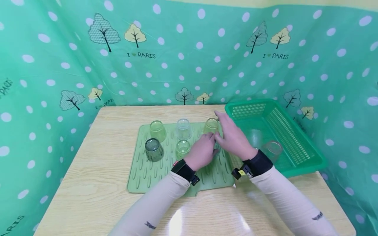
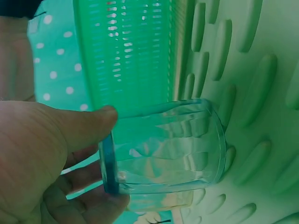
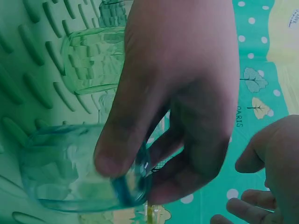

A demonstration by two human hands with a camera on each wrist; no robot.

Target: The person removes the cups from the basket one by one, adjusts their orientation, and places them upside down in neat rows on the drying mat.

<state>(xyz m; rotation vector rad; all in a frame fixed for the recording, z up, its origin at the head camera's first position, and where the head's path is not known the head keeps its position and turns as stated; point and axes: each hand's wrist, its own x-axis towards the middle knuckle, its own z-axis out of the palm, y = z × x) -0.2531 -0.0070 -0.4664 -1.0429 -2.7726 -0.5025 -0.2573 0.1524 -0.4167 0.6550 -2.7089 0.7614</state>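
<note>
wooden table (image 1: 85, 173): green mat (image 1: 152, 177), green basket (image 1: 292, 134) on right
</note>
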